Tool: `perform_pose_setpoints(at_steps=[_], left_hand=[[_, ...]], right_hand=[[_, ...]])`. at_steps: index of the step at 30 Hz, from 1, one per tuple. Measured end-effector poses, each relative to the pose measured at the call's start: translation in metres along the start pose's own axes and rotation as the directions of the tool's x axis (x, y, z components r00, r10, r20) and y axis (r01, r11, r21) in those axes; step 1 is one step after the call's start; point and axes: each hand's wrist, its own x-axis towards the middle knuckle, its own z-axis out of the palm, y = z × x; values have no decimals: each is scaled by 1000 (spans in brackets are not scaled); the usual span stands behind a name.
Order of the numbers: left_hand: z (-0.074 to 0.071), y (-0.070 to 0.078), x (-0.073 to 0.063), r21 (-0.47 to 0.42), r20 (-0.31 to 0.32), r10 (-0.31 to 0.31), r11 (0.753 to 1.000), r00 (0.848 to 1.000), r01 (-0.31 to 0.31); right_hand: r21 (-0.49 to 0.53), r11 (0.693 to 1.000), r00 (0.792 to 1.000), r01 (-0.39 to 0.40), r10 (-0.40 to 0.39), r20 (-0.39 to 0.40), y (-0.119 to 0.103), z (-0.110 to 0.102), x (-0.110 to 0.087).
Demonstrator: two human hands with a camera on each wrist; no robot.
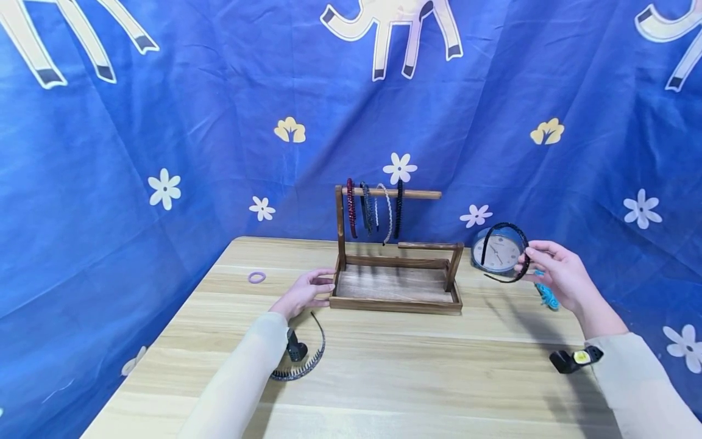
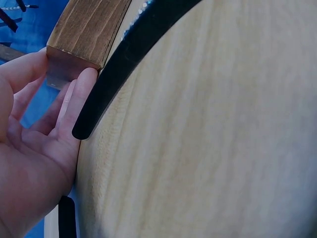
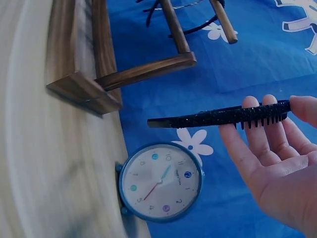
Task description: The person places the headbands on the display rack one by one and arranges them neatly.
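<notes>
In the right wrist view, a black headband [image 3: 208,118] with glittery beads and small comb teeth is pinched between the thumb and fingers of my right hand [image 3: 277,163]. It is raised in front of the round clock [image 1: 496,251], right of the wooden rack [image 1: 395,303]. My left hand [image 1: 307,289] touches the left end of the rack's tray, its fingertips against the wooden end [image 2: 74,67]. Beside that hand on the table lies a toothed dark headband [image 1: 307,367], part of it behind the left forearm.
Several headbands hang from the rack's upper bar [image 1: 422,194], among them a red one [image 1: 351,210] and a white one [image 1: 389,213]. A purple ring [image 1: 256,277] lies at the left of the table [image 1: 417,378]. Blue stringy material [image 1: 547,297] lies under the right hand. A blue cloth hangs behind.
</notes>
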Motion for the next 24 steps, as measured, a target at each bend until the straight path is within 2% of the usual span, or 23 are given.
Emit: perform_pose_setpoints(at_steps=[4,9,13,16,21,24], left_hand=[[1,0,1,-1,-2,-5,1000,1000,5],[1,1,1,-4,1,-10,1000,1000,10],[1,2,1,-7,7,-3,1000,1000,3],[0,3,1,-5,5,-5,1000,1000,5],[0,2,1,-14,-9,-24,1000,1000,24],[1,1,0,-2,3,-9,1000,1000,10]], right_hand=[[56,998,1000,6,-6,1,-3,4,13],[30,1000,996,-2,5,-87,-5,13,28],[78,997,991,16,-5,-134,-4,20,39],[147,989,991,32,-12,-135,-4,25,47],[142,989,987,38,-15,-162,-8,35,62],[165,985,986,48,-20,-167,-11,42,70]])
